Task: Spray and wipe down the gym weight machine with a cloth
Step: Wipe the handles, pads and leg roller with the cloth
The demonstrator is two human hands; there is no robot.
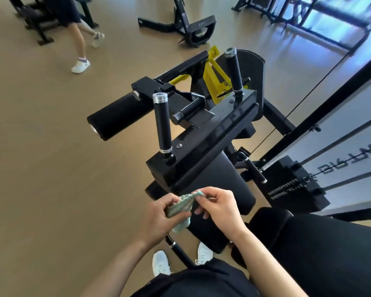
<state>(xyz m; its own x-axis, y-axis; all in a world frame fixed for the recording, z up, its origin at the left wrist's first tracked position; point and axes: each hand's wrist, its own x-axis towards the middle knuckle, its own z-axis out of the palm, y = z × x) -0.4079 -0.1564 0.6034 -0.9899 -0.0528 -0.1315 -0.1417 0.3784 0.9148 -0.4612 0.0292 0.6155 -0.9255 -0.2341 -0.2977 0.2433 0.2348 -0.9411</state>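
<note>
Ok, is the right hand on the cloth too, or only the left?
Touching. The head view shows the right hand pinching the upper end of the cloth between thumb and fingers, while the left hand holds its lower part.

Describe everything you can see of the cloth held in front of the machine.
The cloth is pale green with a lighter woven pattern. It looks soft and is bunched into folds. It is held in the air in front of the machine's black pad and does not appear to touch it. The left hand grips its lower part, and a tail droops below the palm. The right hand pinches its upper edge. Whether it is damp cannot be told.
</note>
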